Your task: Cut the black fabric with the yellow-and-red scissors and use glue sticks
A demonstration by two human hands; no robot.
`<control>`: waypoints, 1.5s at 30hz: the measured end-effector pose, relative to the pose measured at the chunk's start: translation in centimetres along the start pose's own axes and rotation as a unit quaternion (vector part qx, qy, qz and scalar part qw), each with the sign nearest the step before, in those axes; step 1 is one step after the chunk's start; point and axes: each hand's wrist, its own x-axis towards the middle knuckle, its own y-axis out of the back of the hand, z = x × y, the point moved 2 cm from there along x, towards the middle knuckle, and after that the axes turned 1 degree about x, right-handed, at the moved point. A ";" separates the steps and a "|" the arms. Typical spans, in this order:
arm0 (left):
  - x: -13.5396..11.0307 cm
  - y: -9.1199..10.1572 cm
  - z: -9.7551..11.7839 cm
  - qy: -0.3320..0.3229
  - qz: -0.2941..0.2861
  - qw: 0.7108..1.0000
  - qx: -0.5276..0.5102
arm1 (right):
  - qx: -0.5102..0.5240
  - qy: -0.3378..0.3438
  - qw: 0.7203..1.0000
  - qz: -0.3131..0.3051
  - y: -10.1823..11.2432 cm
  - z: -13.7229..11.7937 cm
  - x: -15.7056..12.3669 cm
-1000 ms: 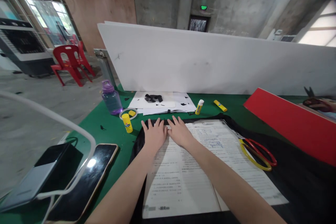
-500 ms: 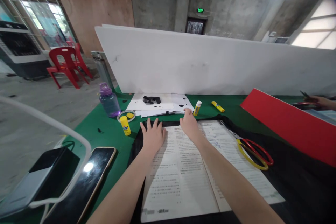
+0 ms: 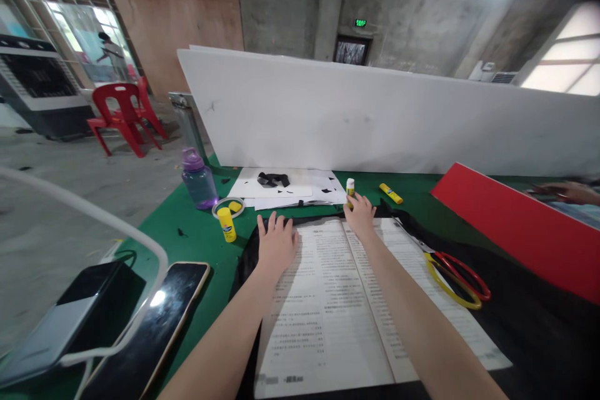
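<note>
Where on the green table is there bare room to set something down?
Bare green table shows between the phone and the black cloth, and between the lying yellow tube and the red board. It is crowded around the bottle, pale ring and standing yellow tube, and at the right hand, by the upright glue stick and white papers.

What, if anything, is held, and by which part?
The right hand is at the white-topped glue stick, low down; its grip is unclear. The left hand holds nothing.
</note>
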 end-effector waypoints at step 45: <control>0.8 1.2 -0.6 0.008 0.016 1.000 0.007 | 0.387 0.059 0.919 0.042 -1.8 -10.5 2.5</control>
